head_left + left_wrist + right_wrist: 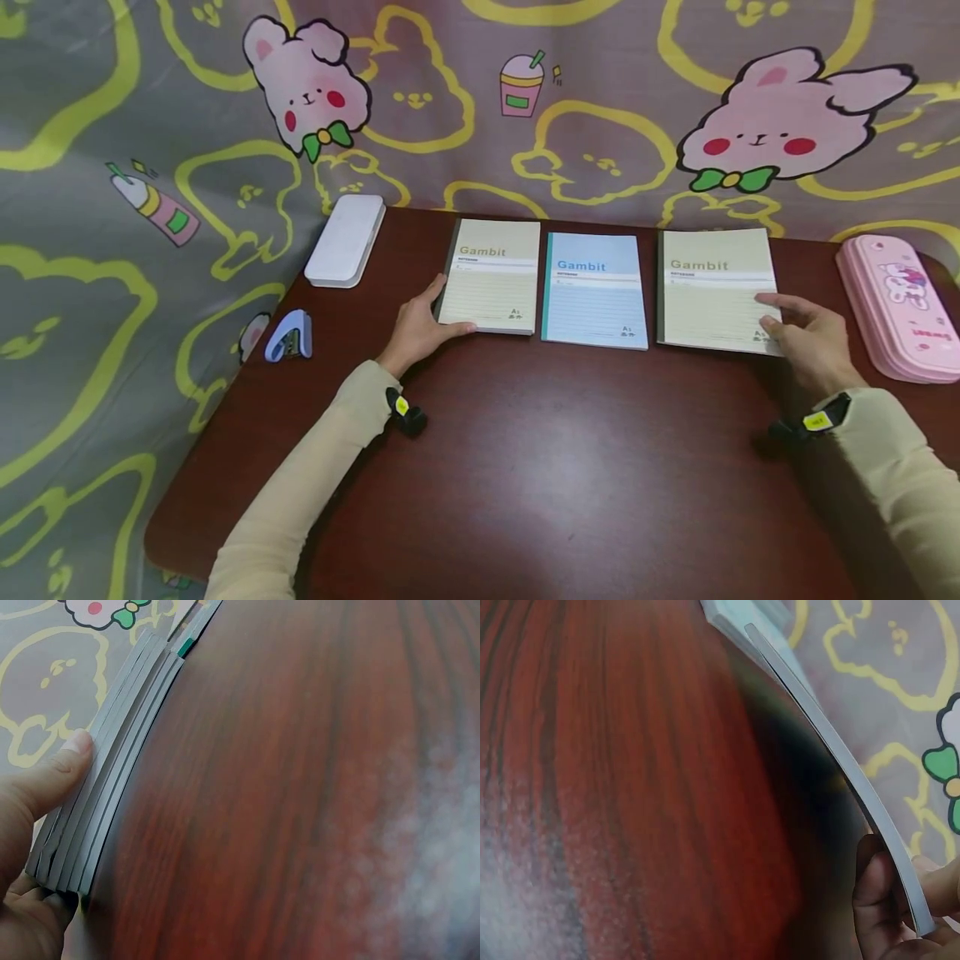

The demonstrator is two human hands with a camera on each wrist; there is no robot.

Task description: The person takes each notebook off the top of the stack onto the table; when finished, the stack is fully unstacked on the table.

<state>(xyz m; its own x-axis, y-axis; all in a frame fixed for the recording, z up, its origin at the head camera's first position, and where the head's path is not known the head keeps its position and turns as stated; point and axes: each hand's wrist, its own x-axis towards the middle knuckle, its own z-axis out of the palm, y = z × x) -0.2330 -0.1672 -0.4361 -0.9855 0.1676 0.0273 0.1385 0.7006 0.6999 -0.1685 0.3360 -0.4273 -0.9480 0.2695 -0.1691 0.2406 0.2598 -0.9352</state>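
My left hand (420, 327) grips the near left corner of a stack of cream notebooks (492, 271), fingers at the spine side and thumb along the front edge. In the left wrist view the stacked notebooks (112, 772) show several layers, with the thumb (71, 754) against them. My right hand (813, 337) pinches the near right corner of another cream notebook (712, 292). Seen edge-on in the right wrist view, this thin notebook (862, 787) bends, its held corner raised over a dark shadow. Between them lies a blue notebook (596, 292), touched by neither hand.
A white case (345, 242) sits at the back left, with a light blue stapler-like item (290, 336) nearer me. To the right is a pink pencil case (900, 308), close to my right hand. A patterned curtain (450, 108) borders the brown table (540, 467).
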